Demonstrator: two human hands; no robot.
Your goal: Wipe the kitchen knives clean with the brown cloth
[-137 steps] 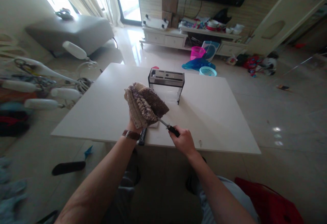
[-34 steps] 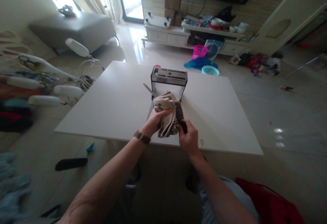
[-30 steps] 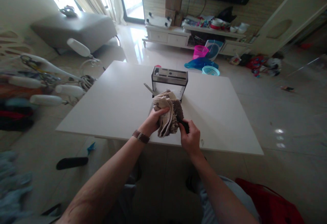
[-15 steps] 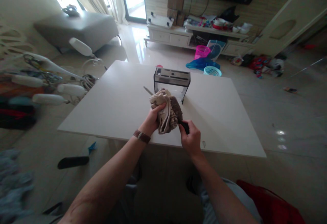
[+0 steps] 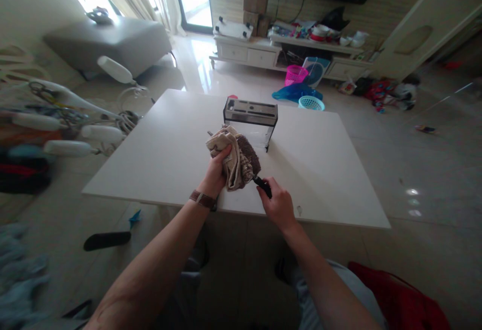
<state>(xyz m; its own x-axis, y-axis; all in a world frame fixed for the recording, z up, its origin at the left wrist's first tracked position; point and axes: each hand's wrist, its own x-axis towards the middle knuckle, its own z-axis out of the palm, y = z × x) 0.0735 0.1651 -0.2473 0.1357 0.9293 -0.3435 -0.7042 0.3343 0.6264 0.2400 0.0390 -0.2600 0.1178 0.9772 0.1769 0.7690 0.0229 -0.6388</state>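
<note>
A bunched beige and brown cloth [image 5: 230, 161] is gripped by my left hand [image 5: 217, 169], over the near part of the white table [image 5: 150, 159]. My right hand [image 5: 277, 202] is closed on a black handle [image 5: 262, 187], whose far end runs into the cloth. The cloth hides whatever the handle belongs to. A short thin grey tip [image 5: 210, 133] sticks out past the cloth's upper left. Just behind the cloth stands a knife block [image 5: 251, 111] with a slotted metal top and clear sides.
A small clear item [image 5: 299, 210] lies near the table's front edge, right of my right hand. Beyond the table are a pink basket [image 5: 295, 75], a light blue basket [image 5: 311, 103] and a blue bag [image 5: 293, 92]. White lamp arms [image 5: 103, 133] stand at the left.
My left hand and the cloth have shifted left, away from my right hand. More of the black handle shows, and less of the grey tip sticks out.
</note>
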